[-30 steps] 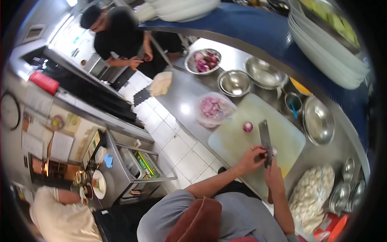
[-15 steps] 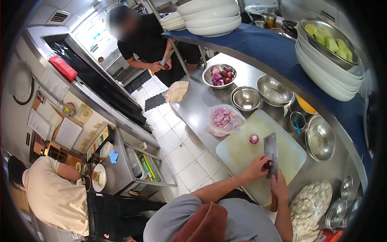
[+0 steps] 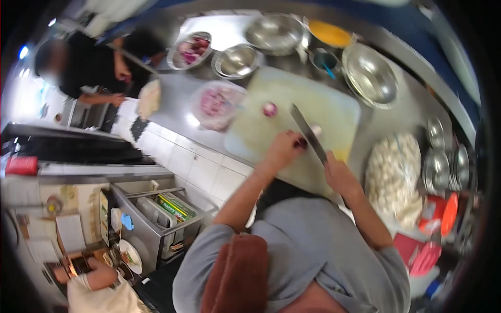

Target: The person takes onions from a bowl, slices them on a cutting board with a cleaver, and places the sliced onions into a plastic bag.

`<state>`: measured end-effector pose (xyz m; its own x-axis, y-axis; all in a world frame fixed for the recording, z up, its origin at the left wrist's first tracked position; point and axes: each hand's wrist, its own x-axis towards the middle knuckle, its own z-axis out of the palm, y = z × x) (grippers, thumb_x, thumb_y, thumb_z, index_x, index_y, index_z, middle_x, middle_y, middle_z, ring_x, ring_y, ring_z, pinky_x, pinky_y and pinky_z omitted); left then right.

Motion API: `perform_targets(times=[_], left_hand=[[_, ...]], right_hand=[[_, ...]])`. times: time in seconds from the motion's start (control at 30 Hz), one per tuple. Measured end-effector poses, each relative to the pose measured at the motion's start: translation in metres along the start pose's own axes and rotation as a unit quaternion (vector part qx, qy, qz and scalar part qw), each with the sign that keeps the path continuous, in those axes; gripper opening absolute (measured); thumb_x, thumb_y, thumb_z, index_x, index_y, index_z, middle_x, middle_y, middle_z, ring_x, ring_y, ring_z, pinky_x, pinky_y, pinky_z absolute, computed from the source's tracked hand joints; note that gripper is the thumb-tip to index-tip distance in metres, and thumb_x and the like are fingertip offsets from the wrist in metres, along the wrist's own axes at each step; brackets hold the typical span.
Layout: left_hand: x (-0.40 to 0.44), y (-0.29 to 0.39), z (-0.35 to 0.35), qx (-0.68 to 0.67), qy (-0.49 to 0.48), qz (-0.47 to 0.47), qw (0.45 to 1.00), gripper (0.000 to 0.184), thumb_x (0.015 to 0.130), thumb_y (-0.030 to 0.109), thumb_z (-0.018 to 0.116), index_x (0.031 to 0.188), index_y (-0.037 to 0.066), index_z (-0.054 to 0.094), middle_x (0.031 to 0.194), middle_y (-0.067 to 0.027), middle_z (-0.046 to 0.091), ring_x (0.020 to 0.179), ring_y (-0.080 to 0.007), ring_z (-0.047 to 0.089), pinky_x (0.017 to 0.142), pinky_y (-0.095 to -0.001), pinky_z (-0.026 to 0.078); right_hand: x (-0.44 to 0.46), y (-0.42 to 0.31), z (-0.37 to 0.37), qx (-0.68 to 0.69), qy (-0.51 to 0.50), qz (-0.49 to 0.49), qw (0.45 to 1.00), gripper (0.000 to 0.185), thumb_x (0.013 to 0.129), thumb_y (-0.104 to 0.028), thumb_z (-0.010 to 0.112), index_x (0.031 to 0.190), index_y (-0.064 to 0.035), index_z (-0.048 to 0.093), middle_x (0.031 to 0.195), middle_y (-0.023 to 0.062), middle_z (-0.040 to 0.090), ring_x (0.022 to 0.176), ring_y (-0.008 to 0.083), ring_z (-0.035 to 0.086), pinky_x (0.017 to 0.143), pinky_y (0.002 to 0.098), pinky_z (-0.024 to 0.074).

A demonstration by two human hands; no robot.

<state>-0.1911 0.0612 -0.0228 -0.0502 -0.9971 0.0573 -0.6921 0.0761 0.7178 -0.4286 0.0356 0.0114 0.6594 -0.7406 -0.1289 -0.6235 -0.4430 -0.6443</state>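
Note:
My left hand (image 3: 284, 150) is closed around a dark red onion (image 3: 300, 143) on the pale cutting board (image 3: 245, 130). In my right hand (image 3: 342, 175) is the handle of a cleaver (image 3: 307, 130), its blade pointing away from me just right of that onion. Beyond the blade lies a small pale piece of onion (image 3: 316, 129), partly blurred. Another red onion (image 3: 269, 109), showing a pale face, rests farther left on the board. A clear plastic bag of peeled onions (image 3: 216, 104) stands at the board's left edge.
Steel bowls (image 3: 237, 61) line the back, beside a colander of red onions (image 3: 190, 50) and a container of orange contents (image 3: 330, 32). A bag of peeled garlic (image 3: 394, 172) sits right. A co-worker in black (image 3: 86, 68) handles something at left; another person's arm (image 3: 96, 274) shows lower left.
The head view has swung and tilted down, shifting everything. The cleaver now appears nearly edge-on, and a pale onion piece shows to its right. Both hands keep their holds.

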Motion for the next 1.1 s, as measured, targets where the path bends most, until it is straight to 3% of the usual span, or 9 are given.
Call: perform_targets(times=[0.13, 0.23, 0.33, 0.4, 0.93, 1.0, 1.1], left_hand=[[0.011, 0.005, -0.013, -0.069, -0.035, 0.031, 0.996, 0.019, 0.078, 0.005, 0.073, 0.096, 0.002, 0.071, 0.099, -0.0149, 0.068, 0.091, -0.034, 0.065, 0.08, -0.0412, 0.053], [0.019, 0.014, -0.017, 0.006, -0.055, 0.075, 0.996, 0.014, 0.078, 0.001, 0.071, 0.092, 0.001, 0.072, 0.093, -0.016, 0.069, 0.088, -0.0353, 0.065, 0.078, -0.0407, 0.053], [0.019, 0.013, -0.011, 0.027, -0.053, 0.062, 0.996, 0.015, 0.078, 0.0, 0.07, 0.092, 0.001, 0.072, 0.091, -0.0161, 0.069, 0.086, -0.0353, 0.065, 0.077, -0.041, 0.053], [0.017, 0.013, -0.009, 0.015, -0.048, 0.052, 0.997, 0.014, 0.077, 0.0, 0.071, 0.091, 0.001, 0.072, 0.09, -0.0161, 0.069, 0.086, -0.0352, 0.065, 0.077, -0.0412, 0.053], [0.012, 0.013, -0.009, 0.041, 0.0, 0.059, 0.997, 0.013, 0.077, 0.002, 0.073, 0.09, 0.001, 0.074, 0.089, -0.0159, 0.071, 0.081, -0.0336, 0.067, 0.072, -0.0407, 0.054], [0.014, 0.012, -0.011, 0.029, 0.003, 0.043, 0.999, 0.014, 0.077, 0.002, 0.073, 0.09, 0.001, 0.074, 0.088, -0.0158, 0.071, 0.08, -0.0335, 0.068, 0.072, -0.0408, 0.054], [0.01, 0.013, -0.007, 0.006, 0.009, 0.04, 0.999, 0.014, 0.076, 0.002, 0.073, 0.09, 0.001, 0.074, 0.086, -0.0157, 0.071, 0.079, -0.0335, 0.068, 0.072, -0.0409, 0.054]], right_hand=[[0.001, 0.001, 0.004, 0.009, 0.01, 0.016, 1.0, 0.016, 0.092, -0.004, 0.049, 0.105, 0.0036, 0.043, 0.066, 0.0313, 0.059, 0.064, 0.0506, 0.061, 0.059, 0.0572, 0.0475], [-0.001, -0.009, 0.003, -0.027, 0.011, -0.006, 1.0, 0.013, 0.092, -0.003, 0.048, 0.102, 0.0022, 0.042, 0.066, 0.0286, 0.06, 0.066, 0.0482, 0.063, 0.06, 0.0561, 0.0488], [-0.006, -0.027, -0.018, -0.043, -0.02, -0.002, 0.999, 0.014, 0.092, -0.003, 0.049, 0.103, 0.0025, 0.042, 0.069, 0.0272, 0.061, 0.068, 0.0462, 0.064, 0.061, 0.0551, 0.0498], [-0.017, -0.038, -0.034, -0.049, -0.081, 0.051, 0.994, 0.014, 0.092, -0.004, 0.049, 0.103, 0.0027, 0.042, 0.07, 0.0273, 0.062, 0.07, 0.0459, 0.064, 0.062, 0.0547, 0.05], [-0.002, -0.032, -0.014, -0.081, -0.054, 0.018, 0.995, 0.013, 0.093, -0.006, 0.048, 0.1, 0.0032, 0.042, 0.068, 0.0267, 0.062, 0.069, 0.0477, 0.064, 0.064, 0.0571, 0.0485], [-0.008, -0.04, -0.026, -0.041, -0.073, 0.07, 0.994, 0.012, 0.093, -0.005, 0.048, 0.099, 0.0032, 0.043, 0.069, 0.027, 0.062, 0.069, 0.0475, 0.063, 0.064, 0.0568, 0.0486], [0.004, -0.026, -0.007, -0.041, -0.057, 0.05, 0.996, 0.011, 0.093, -0.005, 0.048, 0.099, 0.0029, 0.043, 0.068, 0.0274, 0.061, 0.069, 0.0478, 0.063, 0.064, 0.057, 0.0485]])
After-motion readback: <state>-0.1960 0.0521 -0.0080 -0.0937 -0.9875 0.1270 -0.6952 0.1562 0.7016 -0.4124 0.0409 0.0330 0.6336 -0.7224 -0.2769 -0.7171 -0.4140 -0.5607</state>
